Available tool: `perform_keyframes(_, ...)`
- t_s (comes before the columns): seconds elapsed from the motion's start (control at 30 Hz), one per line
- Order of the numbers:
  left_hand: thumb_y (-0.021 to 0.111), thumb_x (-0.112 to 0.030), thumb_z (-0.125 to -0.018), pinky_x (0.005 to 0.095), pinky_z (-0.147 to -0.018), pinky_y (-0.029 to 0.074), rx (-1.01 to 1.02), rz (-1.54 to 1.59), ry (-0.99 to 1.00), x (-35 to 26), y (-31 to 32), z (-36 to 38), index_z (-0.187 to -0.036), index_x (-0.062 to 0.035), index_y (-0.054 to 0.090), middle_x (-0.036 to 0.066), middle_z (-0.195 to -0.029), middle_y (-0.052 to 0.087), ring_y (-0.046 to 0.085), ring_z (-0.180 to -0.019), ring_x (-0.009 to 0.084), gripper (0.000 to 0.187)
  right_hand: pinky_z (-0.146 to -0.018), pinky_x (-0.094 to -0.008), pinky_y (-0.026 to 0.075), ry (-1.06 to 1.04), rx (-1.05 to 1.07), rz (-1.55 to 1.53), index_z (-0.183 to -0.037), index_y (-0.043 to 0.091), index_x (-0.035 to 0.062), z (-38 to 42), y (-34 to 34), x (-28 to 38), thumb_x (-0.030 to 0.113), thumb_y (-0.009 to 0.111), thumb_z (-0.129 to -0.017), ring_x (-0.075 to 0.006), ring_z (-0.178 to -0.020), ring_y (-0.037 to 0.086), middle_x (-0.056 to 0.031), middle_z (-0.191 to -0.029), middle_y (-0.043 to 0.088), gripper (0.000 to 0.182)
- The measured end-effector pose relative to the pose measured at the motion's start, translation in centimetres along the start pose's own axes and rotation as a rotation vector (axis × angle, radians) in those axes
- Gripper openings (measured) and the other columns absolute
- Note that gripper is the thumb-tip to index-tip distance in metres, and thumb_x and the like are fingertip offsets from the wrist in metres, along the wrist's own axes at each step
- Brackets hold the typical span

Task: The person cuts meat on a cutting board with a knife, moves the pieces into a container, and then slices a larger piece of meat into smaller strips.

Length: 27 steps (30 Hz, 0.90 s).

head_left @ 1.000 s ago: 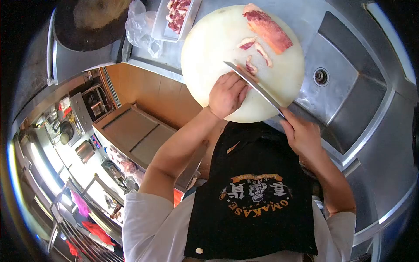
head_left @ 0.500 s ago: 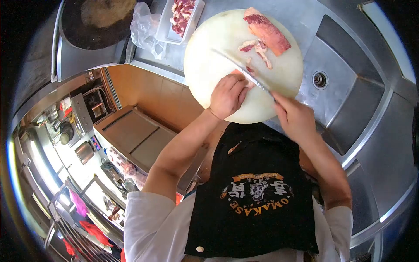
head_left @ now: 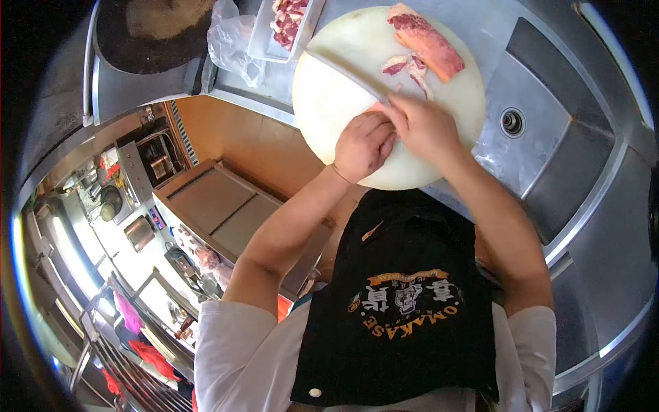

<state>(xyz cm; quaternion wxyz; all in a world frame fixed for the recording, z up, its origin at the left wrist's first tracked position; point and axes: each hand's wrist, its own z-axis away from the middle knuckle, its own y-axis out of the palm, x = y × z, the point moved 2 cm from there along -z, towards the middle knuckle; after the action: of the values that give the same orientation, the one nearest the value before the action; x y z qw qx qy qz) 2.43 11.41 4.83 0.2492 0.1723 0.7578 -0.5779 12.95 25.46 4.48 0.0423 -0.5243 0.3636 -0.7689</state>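
Observation:
A round white cutting board (head_left: 319, 123) lies across the counter in front of me. My right hand (head_left: 425, 130) is wrapped round the handle of a knife (head_left: 348, 75), whose long blade points up and left over the board. Curled fingers of my left hand (head_left: 366, 145) press a small piece of meat (head_left: 376, 108) onto the board, close beside the blade. Most of that piece is hidden under the hand. Beyond the knife are several fatty meat scraps (head_left: 414, 67) and a thick slab of red meat (head_left: 427, 44) with a fat layer.
A clear plastic container (head_left: 259, 41) of cut meat (head_left: 288, 20) stands at the board's upper left, beside a crumpled plastic bag (head_left: 237, 41). To the right is a metal sink with a drain (head_left: 512, 122). A dark round wok (head_left: 154, 34) sits at far upper left.
My right hand and the knife have moved up and left along the board, so the blade reaches the board's upper-left rim. My left hand stays on the meat. The view has shifted slightly.

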Motion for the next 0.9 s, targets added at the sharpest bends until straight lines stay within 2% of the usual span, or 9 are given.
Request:
perform_keyframes(0.13,0.079,-0.005,-0.082,0.0445,-0.093,0.055,0.005,0.070,0.002,-0.9,-2.2,0.3,-0.104,-0.0025,0.074,0.014,-0.116,0.068,0.066,-0.108,0.0355,0.023,-0.081,-0.0518,0.057,-0.020,-0.235,-0.094,-0.129,0.070,0.0196,-0.3,-2.3,0.7,0.038,0.059,-0.104,-0.0396,-0.092,0.073,-0.0169,-0.099,0.076,0.033)
perform_keyframes(0.2,0.078,-0.006,-0.083,0.0447,-0.094,0.054,0.006,0.061,-0.035,-0.4,-1.9,0.6,-0.108,-0.0030,0.074,0.015,-0.117,0.068,0.066,-0.108,0.0352,0.025,-0.081,-0.0519,0.057,0.091,-0.074,-0.043,-0.130,0.070,0.0180,3.9,-4.9,0.7,0.038,0.060,-0.104,-0.0396,-0.092,0.073,-0.0171,-0.103,0.076,0.035)
perform_keyframes(0.33,0.077,-0.007,-0.084,0.0444,-0.094,0.053,0.064,0.030,-0.041,0.2,-0.9,0.7,-0.113,-0.0041,0.074,0.015,-0.117,0.068,0.066,-0.109,0.0351,0.030,-0.070,-0.0496,0.058,-0.047,-0.024,0.044,-0.134,0.068,0.0171,13.3,-6.9,0.1,0.031,0.069,-0.100,-0.0392,-0.085,0.074,-0.0173,-0.102,0.075,0.036)
perform_keyframes(0.4,0.077,-0.008,-0.084,0.0443,-0.093,0.052,0.019,-0.016,-0.024,-0.3,-1.2,0.8,-0.112,-0.0047,0.074,0.015,-0.117,0.069,0.066,-0.109,0.0352,0.029,-0.067,-0.0495,0.058,0.016,0.062,0.160,-0.135,0.068,0.0188,16.7,-8.4,0.7,0.029,0.071,-0.099,-0.0387,-0.082,0.074,-0.0169,-0.098,0.074,0.038)
perform_keyframes(0.53,0.076,-0.010,-0.084,0.0446,-0.091,0.052,0.047,-0.058,-0.021,0.3,-0.8,0.8,-0.110,-0.0054,0.074,0.015,-0.117,0.069,0.066,-0.105,0.0349,0.026,-0.063,-0.0521,0.057,0.089,0.123,0.230,-0.137,0.065,0.0204,17.1,-8.4,0.7,0.034,0.069,-0.100,-0.0380,-0.075,0.073,-0.0156,-0.092,0.073,0.040)
perform_keyframes(0.63,0.076,-0.010,-0.084,0.0445,-0.087,0.052,-0.007,-0.067,0.018,0.2,-0.7,0.3,-0.107,-0.0051,0.074,0.014,-0.115,0.070,0.066,-0.100,0.0340,0.024,-0.063,-0.0529,0.057,0.035,0.085,0.228,-0.138,0.063,0.0209,13.1,-5.7,0.6,0.037,0.064,-0.103,-0.0389,-0.072,0.072,-0.0150,-0.092,0.073,0.039)
perform_keyframes(0.73,0.076,-0.010,-0.084,0.0440,-0.086,0.052,-0.006,-0.054,0.026,0.1,-0.8,0.3,-0.107,-0.0049,0.074,0.013,-0.109,0.069,0.065,-0.098,0.0338,0.023,-0.071,-0.0495,0.057,0.057,0.157,0.202,-0.136,0.067,0.0189,7.8,-3.5,1.8,0.029,0.067,-0.101,-0.0382,-0.085,0.073,-0.0143,-0.097,0.075,0.036)
perform_keyframes(0.83,0.076,-0.009,-0.084,0.0440,-0.087,0.052,0.035,-0.059,-0.013,0.0,-0.9,0.3,-0.107,-0.0047,0.073,0.012,-0.105,0.068,0.065,-0.098,0.0341,0.024,-0.075,-0.0502,0.058,0.098,0.181,0.163,-0.139,0.065,0.0198,9.1,-4.0,1.5,0.027,0.066,-0.102,-0.0382,-0.088,0.073,-0.0152,-0.102,0.076,0.038)
perform_keyframes(0.9,0.076,-0.009,-0.084,0.0441,-0.087,0.052,0.006,-0.020,-0.023,0.1,-0.7,0.2,-0.107,-0.0043,0.073,0.012,-0.104,0.067,0.065,-0.098,0.0340,0.024,-0.068,-0.0533,0.057,0.079,0.137,0.190,-0.140,0.062,0.0210,14.0,-5.8,-0.2,0.032,0.064,-0.102,-0.0389,-0.082,0.074,-0.0167,-0.096,0.075,0.039)
